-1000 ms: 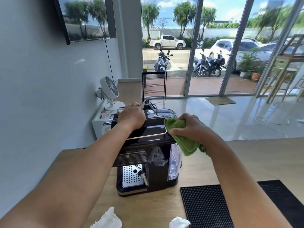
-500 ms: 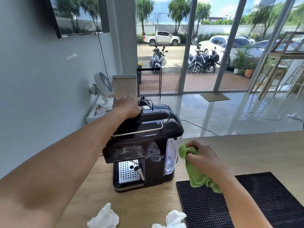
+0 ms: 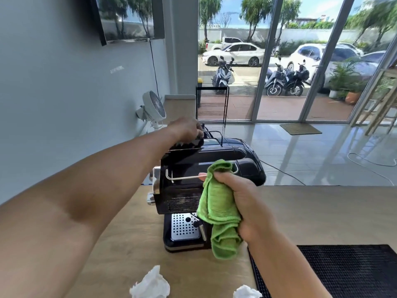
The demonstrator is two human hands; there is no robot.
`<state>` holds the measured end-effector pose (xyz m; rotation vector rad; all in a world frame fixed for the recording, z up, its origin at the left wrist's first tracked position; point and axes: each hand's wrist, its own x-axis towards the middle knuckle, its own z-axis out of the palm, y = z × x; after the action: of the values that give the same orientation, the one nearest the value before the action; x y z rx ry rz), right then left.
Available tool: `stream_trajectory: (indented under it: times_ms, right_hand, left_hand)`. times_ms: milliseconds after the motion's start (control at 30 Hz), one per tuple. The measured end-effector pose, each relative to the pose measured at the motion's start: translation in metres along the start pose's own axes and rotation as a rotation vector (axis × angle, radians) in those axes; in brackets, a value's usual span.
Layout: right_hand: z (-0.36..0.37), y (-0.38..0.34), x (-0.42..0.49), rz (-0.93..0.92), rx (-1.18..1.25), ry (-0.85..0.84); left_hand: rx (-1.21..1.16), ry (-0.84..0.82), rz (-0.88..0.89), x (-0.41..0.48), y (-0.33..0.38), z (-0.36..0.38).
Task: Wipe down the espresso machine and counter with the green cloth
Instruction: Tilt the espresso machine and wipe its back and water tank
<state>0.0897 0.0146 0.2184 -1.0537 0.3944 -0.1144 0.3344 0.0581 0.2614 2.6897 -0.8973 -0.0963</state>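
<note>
A black espresso machine with a perforated metal drip tray stands on the wooden counter. My left hand rests on the machine's rear top, fingers curled over the back rail. My right hand grips the bunched green cloth in front of the machine's right front face, level with the chrome rail. The cloth hangs down over the steam wand area and hides part of the front panel.
Two crumpled white tissues lie at the counter's near edge. A black rubber mat covers the counter at the right. A small white fan stands behind the machine by the grey wall.
My right hand has brought the green cloth from the machine's right side up and across to its front face. My left hand stays on the rear top.
</note>
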Motion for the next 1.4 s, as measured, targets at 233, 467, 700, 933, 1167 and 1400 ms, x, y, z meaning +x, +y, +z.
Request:
stream_trajectory:
  times_ms: [233,467,700,933,1167,1400]
  right_hand:
    - [-0.017,-0.018,0.013,0.057,-0.029,-0.014]
    - [-0.033,-0.059,0.047,-0.017,-0.177,0.114]
    - [-0.040,-0.094,0.089,-0.041,-0.369,0.214]
    - [-0.040,-0.096,0.102,-0.064,-0.381,0.220]
    - [-0.040,-0.086,0.106,-0.070,-0.466,0.213]
    - [-0.041,-0.075,0.115,-0.076,-0.473,0.173]
  left_hand:
    - [-0.163,-0.014,-0.010,0.000,-0.025,-0.009]
    - [-0.407,-0.037,-0.191,-0.028,-0.044,-0.019]
    - [-0.702,-0.154,-0.348,-0.067,-0.041,-0.029]
    - [-0.796,-0.153,-0.399,-0.093,-0.033,-0.024]
    - [-0.809,-0.117,-0.446,-0.104,-0.038,-0.015]
    - [-0.779,-0.084,-0.483,-0.109,-0.047,-0.009]
